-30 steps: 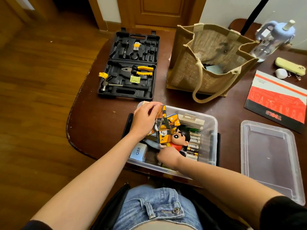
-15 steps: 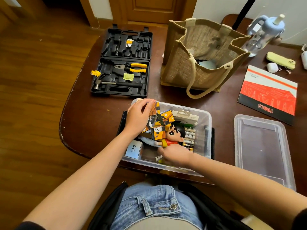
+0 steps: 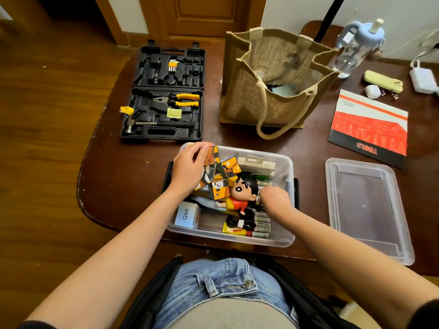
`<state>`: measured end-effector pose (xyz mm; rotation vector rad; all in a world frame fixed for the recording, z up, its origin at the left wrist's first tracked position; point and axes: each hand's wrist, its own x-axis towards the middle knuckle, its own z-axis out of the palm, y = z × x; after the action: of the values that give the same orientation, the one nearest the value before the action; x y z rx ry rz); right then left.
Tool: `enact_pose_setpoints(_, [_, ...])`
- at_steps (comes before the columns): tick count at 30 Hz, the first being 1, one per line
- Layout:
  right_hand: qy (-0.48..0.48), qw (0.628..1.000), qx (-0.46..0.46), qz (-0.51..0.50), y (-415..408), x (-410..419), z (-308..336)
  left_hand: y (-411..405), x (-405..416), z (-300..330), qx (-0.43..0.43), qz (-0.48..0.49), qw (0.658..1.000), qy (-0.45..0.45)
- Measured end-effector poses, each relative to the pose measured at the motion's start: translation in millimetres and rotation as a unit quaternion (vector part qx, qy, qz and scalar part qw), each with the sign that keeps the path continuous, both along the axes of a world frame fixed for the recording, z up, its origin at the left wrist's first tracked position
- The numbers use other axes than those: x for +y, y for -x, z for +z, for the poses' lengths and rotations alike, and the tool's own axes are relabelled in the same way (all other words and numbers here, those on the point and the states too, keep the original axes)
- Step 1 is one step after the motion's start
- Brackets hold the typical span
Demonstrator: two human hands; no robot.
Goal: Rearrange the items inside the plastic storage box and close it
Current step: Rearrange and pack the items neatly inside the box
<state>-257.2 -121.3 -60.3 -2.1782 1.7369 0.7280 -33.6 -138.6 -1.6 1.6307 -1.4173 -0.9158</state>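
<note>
Closest to the camera, the person sits in blue jeans [image 3: 213, 288] at the near edge of a dark wooden table [image 3: 133, 167]. On this edge stands the clear plastic storage box [image 3: 288, 236], open, with both forearms reaching into it. At its near side lie a small white carton marked Q88 [image 3: 187, 216], a coiled black cable [image 3: 238, 223] and a row of batteries [image 3: 261, 224]. A little farther inside, a cartoon boy figurine [image 3: 240, 194] in a red shirt lies between the two hands. The right hand [image 3: 273, 198] is over the batteries just beside the figurine's head, knuckles up and fingers curled downward; I cannot tell if they grasp anything. The left hand [image 3: 190, 167] grips a folding picture cube puzzle [image 3: 219, 174], orange and black, at the box's far left part, above the other items. A white hanging-tab package [image 3: 257, 163] leans at the far wall. The clear lid [image 3: 365, 207] lies flat on the table to the right of the box, apart from it. Farther away are an open black tool case [image 3: 166, 91] with yellow-handled pliers [image 3: 180, 100] and a hammer [image 3: 154, 124], an open jute tote bag [image 3: 273, 77], and a red booklet marked TOOLS [image 3: 370, 127]. At the far right stands a blue-capped water bottle [image 3: 356, 46].
</note>
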Motion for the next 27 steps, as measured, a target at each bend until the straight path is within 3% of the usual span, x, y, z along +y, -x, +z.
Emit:
enact_pose_setpoints(16, [-0.016, 0.996, -0.044, -0.079, -8, -3, 7, -2, 0, -1, 0.034, -0.001, 0.999, -0.001])
enact_pose_setpoints(20, [0.030, 0.983, -0.134, -0.119, -2, 6, 25, -5, 5, 5, 0.062, 0.011, 0.998, 0.015])
enact_pose_setpoints(22, [0.006, 0.942, -0.281, -0.183, -2, 11, 36, -3, 10, 10, 0.077, 0.004, 0.997, 0.031])
enact_pose_setpoints(25, [-0.173, 0.772, -0.524, -0.315, -9, 15, 54, 4, 15, 16, 0.120, -0.002, 0.992, 0.036])
enact_pose_setpoints(27, [-0.253, 0.684, -0.593, -0.343, -13, 16, 58, 11, 18, 18, 0.142, 0.001, 0.989, 0.030])
